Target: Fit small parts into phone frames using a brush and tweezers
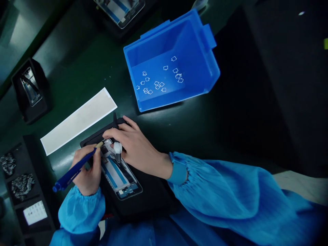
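A phone frame (119, 177) with blue strips lies face up in a black tray (151, 191) in front of me. My left hand (88, 169) is closed around a blue pen-shaped tool (75, 169), whose pale yellow tip touches or hovers at the frame's upper end. Over the frame's upper right side, my right hand (138, 150) is bent round a dark slim pointed tool (115, 121), perhaps tweezers. A whitish piece (118, 147) shows below its fingers, partly covering the frame. The right fingertips are near the pen tip; what they touch is hidden.
Beyond my hands, a blue bin (164, 99) holds several small white square outlines. A pale strip sheet (79, 121) lies left of it. Other phone frames sit in a black holder (30, 90) and at the top. A compartment tray (28, 171) with small metallic parts stands at left.
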Demonstrator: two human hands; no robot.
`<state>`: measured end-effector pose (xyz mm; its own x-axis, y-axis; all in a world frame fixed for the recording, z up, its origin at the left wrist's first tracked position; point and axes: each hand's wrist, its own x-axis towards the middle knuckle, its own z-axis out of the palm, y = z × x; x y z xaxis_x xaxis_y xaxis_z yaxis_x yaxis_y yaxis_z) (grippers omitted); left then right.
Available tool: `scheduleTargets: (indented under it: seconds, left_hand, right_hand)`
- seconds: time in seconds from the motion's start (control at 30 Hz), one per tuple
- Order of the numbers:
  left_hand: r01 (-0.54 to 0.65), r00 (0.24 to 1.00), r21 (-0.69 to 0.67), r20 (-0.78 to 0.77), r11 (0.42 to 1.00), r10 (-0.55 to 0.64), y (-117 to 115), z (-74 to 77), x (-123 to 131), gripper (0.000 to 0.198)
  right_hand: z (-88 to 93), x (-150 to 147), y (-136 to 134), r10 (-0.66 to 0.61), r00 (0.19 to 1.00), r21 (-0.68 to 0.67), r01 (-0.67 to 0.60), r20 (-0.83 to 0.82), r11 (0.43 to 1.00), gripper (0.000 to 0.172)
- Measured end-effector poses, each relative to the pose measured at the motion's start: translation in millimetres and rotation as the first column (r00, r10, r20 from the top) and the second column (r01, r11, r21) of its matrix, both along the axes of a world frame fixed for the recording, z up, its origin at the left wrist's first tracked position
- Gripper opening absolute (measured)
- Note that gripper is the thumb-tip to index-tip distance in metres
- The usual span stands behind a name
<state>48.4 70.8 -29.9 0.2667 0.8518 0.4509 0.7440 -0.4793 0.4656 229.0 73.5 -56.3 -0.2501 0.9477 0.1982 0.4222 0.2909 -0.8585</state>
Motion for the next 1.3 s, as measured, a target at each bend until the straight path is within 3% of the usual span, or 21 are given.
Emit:
scheduleTargets:
  seconds: [0.17, 0.53, 0.93, 1.3]
  left_hand:
    - [0.014, 0.992, 0.087, 0.126, 0.996, -0.025, -2.9, -10.0, -6.6, 0.029]
    - [0.003, 0.999, 0.091, -0.04, 0.996, 0.0, -3.2, -9.0, -7.0, 0.024]
    - [0.013, 0.998, 0.112, -0.063, 0.994, -0.006, -1.9, -8.9, -6.2, 0.022]
    - [-0.016, 0.98, 0.049, -0.198, 0.999, 0.025, -0.2, 4.9, 0.4, 0.02]
  right_hand:
    - [-0.5, -0.6, 0.0, -0.009, 1.0, 0.005, 0.009, -0.002, 1.0, 0.042]
    - [0.2, -0.8, 0.1, -0.012, 1.0, -0.002, 0.012, 0.003, 1.0, 0.044]
    - [0.6, -0.6, 0.0, -0.011, 1.0, -0.008, 0.011, -0.003, 1.0, 0.042]
    - [0.3, -0.3, 0.4, 0.002, 1.0, -0.014, -0.001, 0.012, 1.0, 0.042]
